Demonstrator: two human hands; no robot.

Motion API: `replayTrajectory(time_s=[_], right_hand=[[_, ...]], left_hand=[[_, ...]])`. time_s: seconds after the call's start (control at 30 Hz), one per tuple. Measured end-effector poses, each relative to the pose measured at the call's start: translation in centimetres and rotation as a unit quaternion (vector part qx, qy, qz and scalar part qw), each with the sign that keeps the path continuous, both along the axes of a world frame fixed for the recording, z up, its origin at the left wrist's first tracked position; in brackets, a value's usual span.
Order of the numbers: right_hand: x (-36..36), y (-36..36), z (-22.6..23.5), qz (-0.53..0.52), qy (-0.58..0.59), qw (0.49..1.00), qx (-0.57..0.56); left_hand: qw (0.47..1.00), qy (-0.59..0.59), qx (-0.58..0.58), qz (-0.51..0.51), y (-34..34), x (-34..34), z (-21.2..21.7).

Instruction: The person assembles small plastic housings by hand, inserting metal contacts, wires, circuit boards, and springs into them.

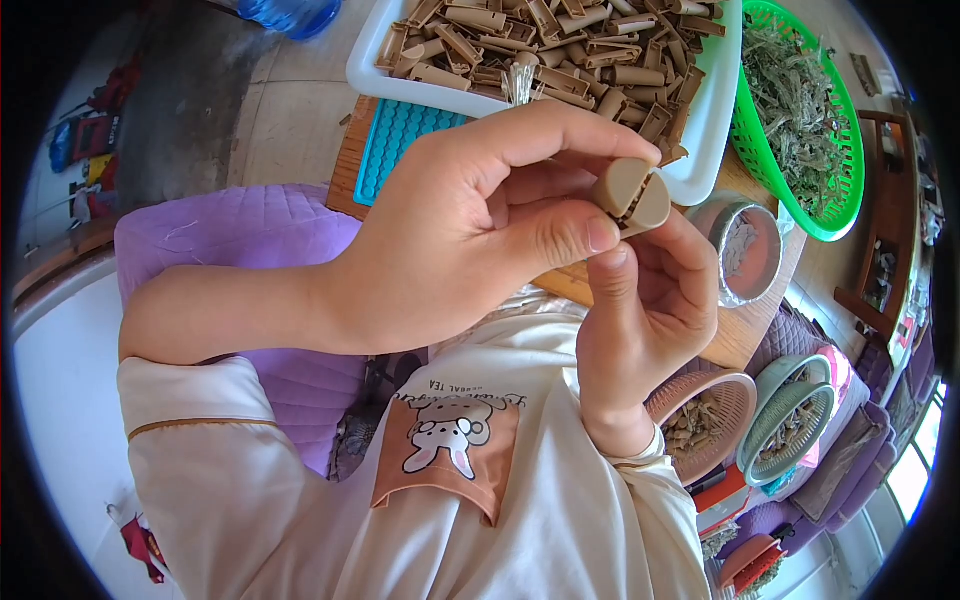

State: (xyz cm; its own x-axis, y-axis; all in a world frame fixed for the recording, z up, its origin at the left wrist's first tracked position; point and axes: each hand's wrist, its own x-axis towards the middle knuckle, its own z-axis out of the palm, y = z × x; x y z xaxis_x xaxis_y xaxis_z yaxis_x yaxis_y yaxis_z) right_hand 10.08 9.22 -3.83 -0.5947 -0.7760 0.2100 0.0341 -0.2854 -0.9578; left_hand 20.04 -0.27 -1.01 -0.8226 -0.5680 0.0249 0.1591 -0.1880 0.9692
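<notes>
Left hand (470, 225) and right hand (645, 300) pinch a tan clip (630, 195) just beside the white tray's (715, 120) rim.

Two hands pinching a small tan clip close to the camera

Left hand (470, 225) reaching across from nine o'clock, thumb and fingers closed on a tan two-part plastic piece (631, 195) just right of centre; right hand (645, 310) rising from five o'clock, fingertips touching the same piece from below; at twelve o'clock a white tray (705, 130) heaped with similar tan pieces; beside it at one o'clock a green basket (845, 150) of grey-green bits; teal mat (395, 140) at eleven o'clock; wooden table (745, 335) under all; round pink basket (725, 415) at four o'clock.
</notes>
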Motion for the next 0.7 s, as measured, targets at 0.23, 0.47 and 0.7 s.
replayTrajectory(time_s=[0.23,0.47,0.7], right_hand=[[0.6,0.1,-0.7,-0.029,0.04,0.998,0.032],[2.0,-0.5,-1.4,0.099,0.098,0.984,0.111],[3.9,-1.2,-2.7,0.084,0.087,0.993,-0.006]], left_hand=[[0.992,-0.094,-0.09,0.003,0.3,0.5,0.1],[0.916,-0.079,-0.394,-0.009,-0.6,0.8,0.1],[0.94,-0.086,-0.329,-0.036,-0.2,0.6,0.7]])
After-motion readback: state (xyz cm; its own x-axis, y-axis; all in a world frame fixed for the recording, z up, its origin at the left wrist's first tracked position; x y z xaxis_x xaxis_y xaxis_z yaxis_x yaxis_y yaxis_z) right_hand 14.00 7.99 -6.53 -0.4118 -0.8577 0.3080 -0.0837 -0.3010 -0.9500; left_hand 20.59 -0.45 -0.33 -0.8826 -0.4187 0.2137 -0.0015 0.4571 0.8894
